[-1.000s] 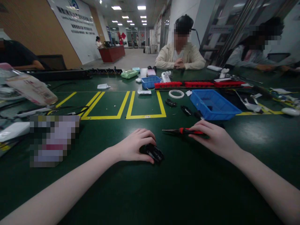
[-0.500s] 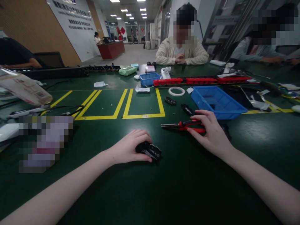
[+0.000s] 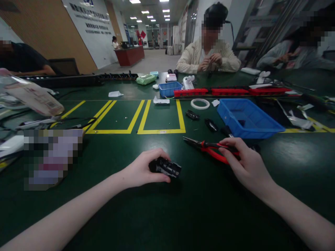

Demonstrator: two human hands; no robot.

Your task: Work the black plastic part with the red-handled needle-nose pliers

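My left hand (image 3: 142, 169) is closed around a small black plastic part (image 3: 166, 166) that it holds just above the green table (image 3: 167, 216). Its end sticks out to the right of my fingers. My right hand (image 3: 246, 165) grips the red handles of needle-nose pliers (image 3: 209, 147), whose thin jaws point left toward the part. The pliers sit about a hand's width right of the black part, lifted slightly off the table.
A large blue bin (image 3: 247, 118) stands just beyond my right hand, with loose black parts (image 3: 210, 124) beside it. Yellow floor-tape boxes (image 3: 159, 116), a white tape ring (image 3: 200, 104), a small blue tray (image 3: 170, 89) and red strips (image 3: 227, 91) lie farther back. A person in a striped shirt (image 3: 208, 57) sits opposite.
My right hand has closed on the pliers and lifted them, handles now spread. My left hand has tilted the black part up off the table.
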